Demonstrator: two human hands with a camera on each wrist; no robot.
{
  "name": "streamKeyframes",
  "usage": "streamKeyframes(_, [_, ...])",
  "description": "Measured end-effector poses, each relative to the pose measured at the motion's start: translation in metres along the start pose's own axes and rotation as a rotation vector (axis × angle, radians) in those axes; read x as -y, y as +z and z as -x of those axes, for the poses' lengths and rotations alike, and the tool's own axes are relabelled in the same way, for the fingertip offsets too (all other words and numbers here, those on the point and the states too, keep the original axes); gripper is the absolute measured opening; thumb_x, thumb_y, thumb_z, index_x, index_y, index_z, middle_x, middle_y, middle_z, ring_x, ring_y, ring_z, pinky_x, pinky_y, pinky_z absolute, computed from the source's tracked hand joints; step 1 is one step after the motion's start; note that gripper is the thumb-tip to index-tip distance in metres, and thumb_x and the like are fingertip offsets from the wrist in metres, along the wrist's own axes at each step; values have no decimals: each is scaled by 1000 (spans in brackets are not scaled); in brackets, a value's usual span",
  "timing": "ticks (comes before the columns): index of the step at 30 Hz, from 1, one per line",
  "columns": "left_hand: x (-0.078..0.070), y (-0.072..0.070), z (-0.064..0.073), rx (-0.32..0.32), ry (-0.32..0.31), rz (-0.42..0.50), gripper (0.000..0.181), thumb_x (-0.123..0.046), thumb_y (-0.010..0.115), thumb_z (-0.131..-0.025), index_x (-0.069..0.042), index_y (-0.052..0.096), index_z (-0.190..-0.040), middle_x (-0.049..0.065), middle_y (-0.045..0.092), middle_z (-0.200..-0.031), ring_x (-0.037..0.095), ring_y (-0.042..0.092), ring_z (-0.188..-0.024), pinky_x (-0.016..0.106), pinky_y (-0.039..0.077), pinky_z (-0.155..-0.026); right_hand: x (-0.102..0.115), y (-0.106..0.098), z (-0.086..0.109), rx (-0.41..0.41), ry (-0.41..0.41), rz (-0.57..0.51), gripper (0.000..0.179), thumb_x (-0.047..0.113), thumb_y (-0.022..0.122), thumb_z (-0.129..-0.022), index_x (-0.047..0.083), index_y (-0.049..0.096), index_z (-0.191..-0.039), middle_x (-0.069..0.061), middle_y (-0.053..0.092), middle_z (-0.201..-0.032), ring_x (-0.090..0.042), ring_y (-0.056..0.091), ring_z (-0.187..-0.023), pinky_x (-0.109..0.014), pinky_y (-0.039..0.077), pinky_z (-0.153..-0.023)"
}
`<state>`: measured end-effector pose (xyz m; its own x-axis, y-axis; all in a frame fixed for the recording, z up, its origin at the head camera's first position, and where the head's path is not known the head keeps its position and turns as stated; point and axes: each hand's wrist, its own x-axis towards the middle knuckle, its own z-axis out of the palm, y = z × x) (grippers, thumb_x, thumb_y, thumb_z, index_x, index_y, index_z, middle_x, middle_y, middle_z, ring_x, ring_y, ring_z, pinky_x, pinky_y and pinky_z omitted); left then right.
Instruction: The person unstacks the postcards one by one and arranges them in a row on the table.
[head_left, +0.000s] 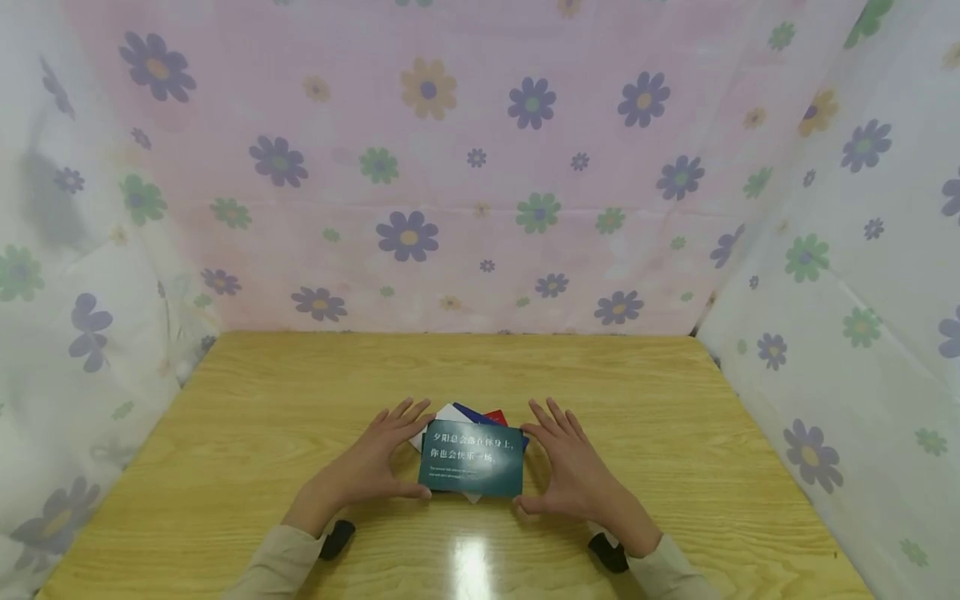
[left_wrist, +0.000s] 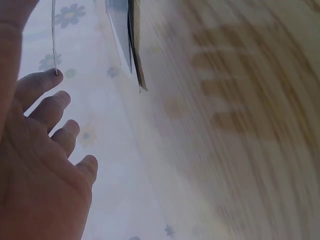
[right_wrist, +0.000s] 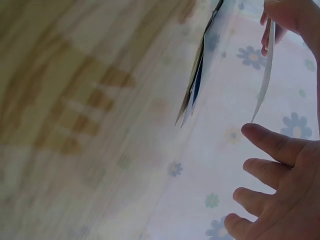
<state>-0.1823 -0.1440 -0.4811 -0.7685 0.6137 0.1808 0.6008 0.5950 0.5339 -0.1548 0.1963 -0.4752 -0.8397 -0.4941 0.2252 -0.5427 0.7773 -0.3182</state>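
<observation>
A dark green card (head_left: 472, 460) with white Chinese lettering is held level between both hands. My left hand (head_left: 381, 458) pinches its left side, thumb at the near corner and index finger at the far one. On the opposite side my right hand (head_left: 567, 467) holds it the same way. Both wrist views show the card (right_wrist: 266, 70) edge-on, slightly bowed, raised above a loose stack of cards (right_wrist: 197, 75) on the table. White (head_left: 451, 412), blue (head_left: 471, 413) and red (head_left: 496, 417) cards fan out behind it; the rest of the stack is hidden.
The glossy wood-grain table (head_left: 300, 375) reflects the hands and a bright light. Flowered cloth (head_left: 480, 183) hangs along the back and both sides. Black straps (head_left: 337, 540) sit at the wrists below pale sleeves.
</observation>
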Motion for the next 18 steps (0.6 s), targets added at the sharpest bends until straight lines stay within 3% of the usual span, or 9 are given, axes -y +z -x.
streamKeyframes(9, [1,5,-3,5,-30,28,108,-42,93,-69,-5,40,-156,18,27,-166,48,12,-154,70,9,-121,-7,-1,-2,29,-31,33,100,58,88,-65,4,55,-143,-15,28,-167,-39,16,-156,-60,18,-124])
streamKeyframes(18, [-1,3,-9,-1,-55,-1,104,-41,91,-73,0,40,-155,22,29,-164,51,16,-152,72,13,-119,-15,-5,-16,59,-52,25,98,54,88,-68,2,54,-144,-16,25,-167,-41,18,-155,-62,17,-124])
